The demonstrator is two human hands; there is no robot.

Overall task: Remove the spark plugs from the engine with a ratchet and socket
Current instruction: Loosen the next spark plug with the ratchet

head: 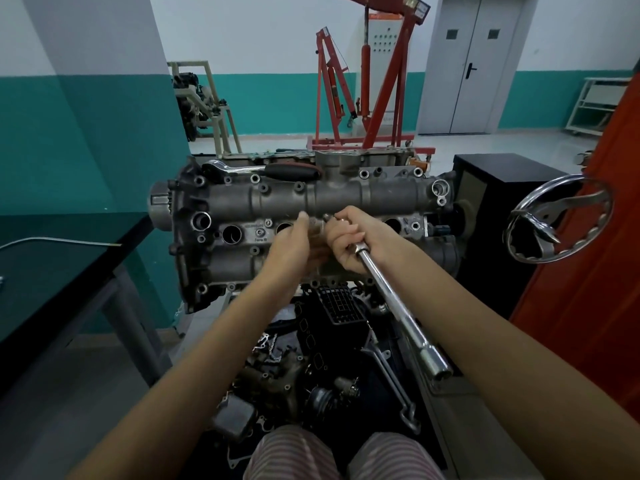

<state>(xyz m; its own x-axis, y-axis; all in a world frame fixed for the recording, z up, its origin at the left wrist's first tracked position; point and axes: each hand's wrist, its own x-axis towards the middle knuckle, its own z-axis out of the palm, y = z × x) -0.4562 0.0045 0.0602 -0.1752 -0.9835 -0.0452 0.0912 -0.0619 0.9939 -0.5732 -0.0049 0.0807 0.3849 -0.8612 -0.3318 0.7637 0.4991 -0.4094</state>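
A red hoist [367, 81] stands on the floor behind, near a grey double door [474, 64]. Left of the hoist, a beige frame [214, 109] holds dark machinery. A black table [69, 268] stands at the left with a thin metal rod [59, 241] lying on it. At the right, a chrome handwheel [557, 223] sits in front of a black cabinet [502, 188] and beside an orange panel [595, 271]. A white rack [599, 105] stands against the far right wall. Below, loose dark parts [287, 368] lie heaped, a black grille [341, 304] among them.
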